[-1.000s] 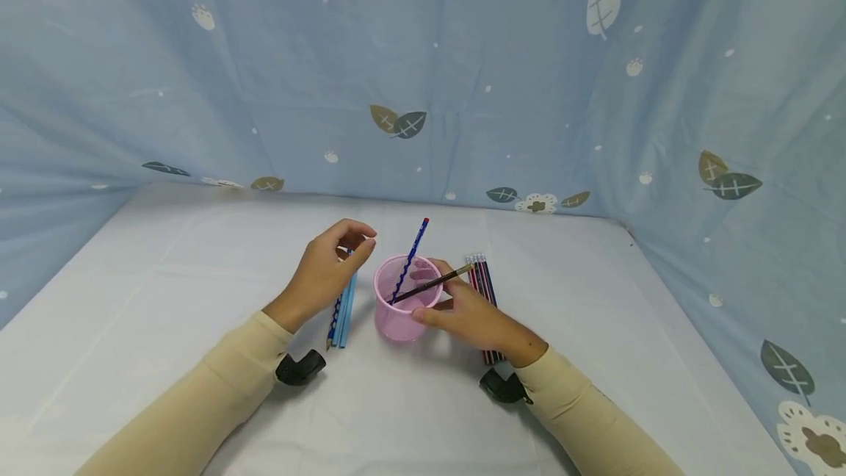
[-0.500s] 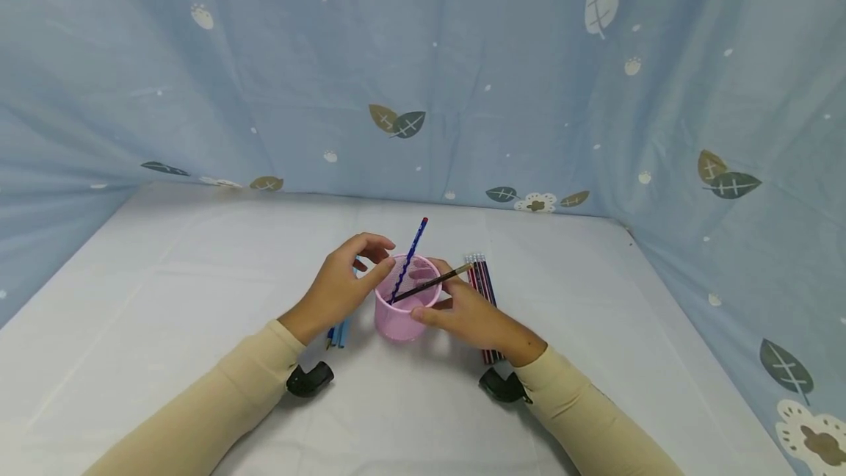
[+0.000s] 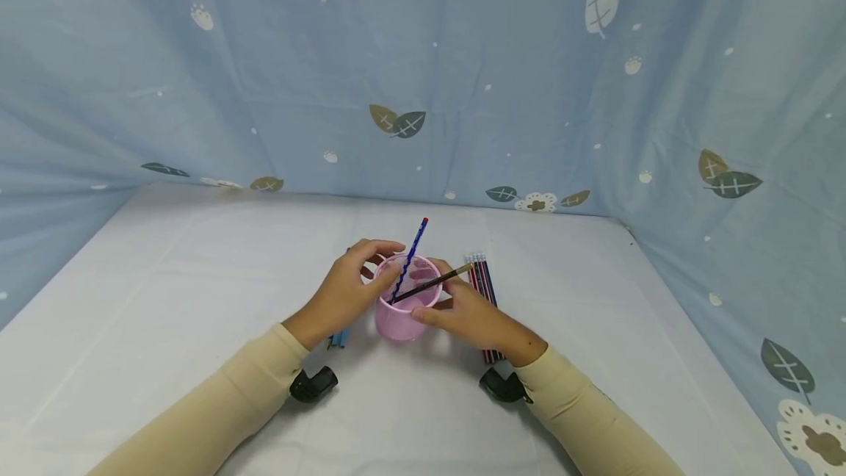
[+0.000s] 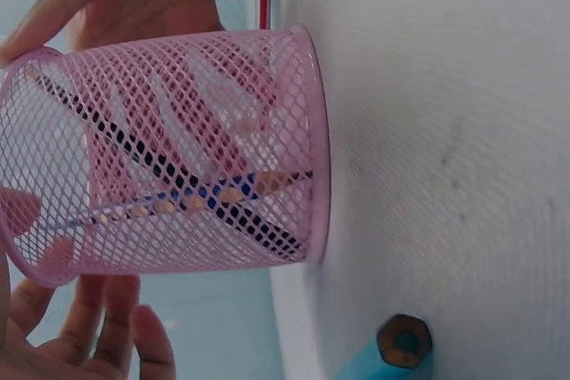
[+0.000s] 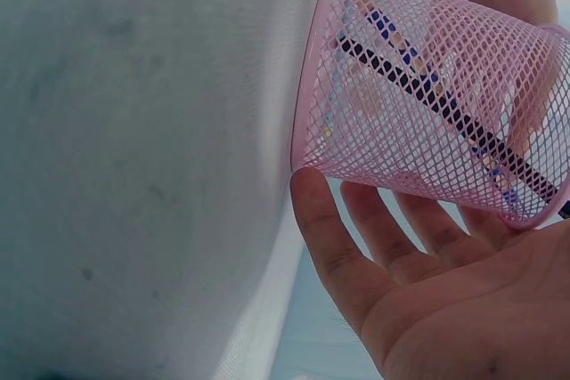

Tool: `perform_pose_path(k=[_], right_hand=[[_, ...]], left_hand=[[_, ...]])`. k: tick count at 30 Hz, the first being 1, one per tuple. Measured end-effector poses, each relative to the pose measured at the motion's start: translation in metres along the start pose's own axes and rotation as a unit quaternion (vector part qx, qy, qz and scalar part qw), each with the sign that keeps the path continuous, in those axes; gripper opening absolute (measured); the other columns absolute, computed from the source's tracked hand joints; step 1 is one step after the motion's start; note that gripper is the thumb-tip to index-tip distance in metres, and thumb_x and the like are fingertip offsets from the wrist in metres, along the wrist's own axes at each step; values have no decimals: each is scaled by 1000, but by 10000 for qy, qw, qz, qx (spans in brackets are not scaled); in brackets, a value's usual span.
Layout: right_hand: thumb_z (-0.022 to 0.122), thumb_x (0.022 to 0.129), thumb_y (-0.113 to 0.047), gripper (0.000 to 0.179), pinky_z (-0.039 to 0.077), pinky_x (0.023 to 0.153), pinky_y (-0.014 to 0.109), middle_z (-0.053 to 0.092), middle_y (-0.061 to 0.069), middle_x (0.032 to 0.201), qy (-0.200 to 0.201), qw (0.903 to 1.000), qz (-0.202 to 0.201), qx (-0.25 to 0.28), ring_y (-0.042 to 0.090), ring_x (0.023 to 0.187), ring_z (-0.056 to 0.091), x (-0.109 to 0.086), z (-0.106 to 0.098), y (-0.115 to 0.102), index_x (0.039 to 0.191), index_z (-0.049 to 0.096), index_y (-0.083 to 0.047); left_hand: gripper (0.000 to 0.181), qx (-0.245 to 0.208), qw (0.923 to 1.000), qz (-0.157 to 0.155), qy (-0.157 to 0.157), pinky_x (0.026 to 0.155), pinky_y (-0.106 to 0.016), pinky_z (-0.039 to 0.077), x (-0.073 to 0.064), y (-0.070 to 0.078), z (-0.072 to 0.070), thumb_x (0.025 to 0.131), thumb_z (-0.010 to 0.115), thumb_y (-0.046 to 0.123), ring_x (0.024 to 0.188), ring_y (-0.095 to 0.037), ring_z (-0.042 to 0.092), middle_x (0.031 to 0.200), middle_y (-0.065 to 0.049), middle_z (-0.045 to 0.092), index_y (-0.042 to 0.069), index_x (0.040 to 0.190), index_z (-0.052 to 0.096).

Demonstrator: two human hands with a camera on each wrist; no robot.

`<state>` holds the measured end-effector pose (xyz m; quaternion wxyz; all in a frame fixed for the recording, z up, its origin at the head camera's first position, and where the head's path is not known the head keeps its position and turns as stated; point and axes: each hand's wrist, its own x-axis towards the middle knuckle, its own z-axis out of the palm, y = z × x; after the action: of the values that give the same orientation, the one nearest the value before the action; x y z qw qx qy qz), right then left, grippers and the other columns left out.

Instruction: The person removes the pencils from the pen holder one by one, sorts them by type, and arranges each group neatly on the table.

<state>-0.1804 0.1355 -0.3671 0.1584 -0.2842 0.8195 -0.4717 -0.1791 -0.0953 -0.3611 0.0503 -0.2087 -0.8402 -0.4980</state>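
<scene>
My right hand [image 3: 465, 311] holds a pink mesh pen holder [image 3: 396, 325] from the right, thumb over the near rim. In the right wrist view its fingers lie along the mesh wall [image 5: 427, 113]. Inside lean a blue pencil [image 3: 416, 239] with a red end and a dark pencil [image 3: 429, 285] with a gold-coloured end. My left hand [image 3: 346, 285] is at the left rim, thumb over the mouth close to the blue pencil. Its other fingers hang loosely curved in the left wrist view, outside the pen holder [image 4: 205, 149].
Light-blue pencils [image 3: 338, 339] lie left of the pen holder, mostly hidden under the left hand. A row of several red and dark striped pencils [image 3: 487, 281] lies at the right, partly behind the right hand. A leaf-patterned blue curtain [image 3: 297, 57] bounds the white table [image 3: 423, 417].
My left hand has moved right, from above the light-blue pencils to the pen holder's rim. The right hand, the pen holder and the pencils in it have stayed in place.
</scene>
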Motion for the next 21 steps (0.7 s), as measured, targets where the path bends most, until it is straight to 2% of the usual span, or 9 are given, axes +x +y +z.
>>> perform_pose_path(k=[3, 9, 14, 21], right_hand=[[68, 93, -46, 79, 51, 101, 40, 44, 5, 152, -25, 10000, 47, -20, 21, 133, 50, 0, 0, 1, 155, 27, -21], [69, 94, -41, 78, 52, 100, 40, 45, 5, 151, -6, 10000, 70, -28, 20, 133, 51, 0, 1, 1, 156, 26, -21], [69, 94, -43, 78, 52, 100, 38, 45, 5, 151, -35, 9999, 97, 31, 21, 133, 50, 0, 2, 0, 156, 27, -21], [69, 93, -44, 78, 52, 101, 38, 48, 7, 150, -64, 10000, 7, 75, 23, 133, 52, -2, 2, -2, 155, 31, -19]], left_hand=[[40, -13, 9998, -62, -185, 89, -37, 49, -1, 1, 0, 100, 61, 30, 113, -18, 57, 128, -3, 61, 17, 137, 58], [46, -65, 9984, -200, -518, 91, -41, 50, -3, 3, -1, 101, 57, 35, 120, -21, 55, 137, -4, 56, 22, 144, 51], [47, -206, 9963, -387, -745, 94, -43, 51, -5, 1, -1, 102, 56, 33, 123, -24, 54, 140, -5, 55, 23, 147, 47], [47, -529, 9934, -491, -892, 104, -53, 47, -4, 2, -3, 102, 56, 32, 134, -28, 50, 146, -6, 52, 23, 147, 47]])
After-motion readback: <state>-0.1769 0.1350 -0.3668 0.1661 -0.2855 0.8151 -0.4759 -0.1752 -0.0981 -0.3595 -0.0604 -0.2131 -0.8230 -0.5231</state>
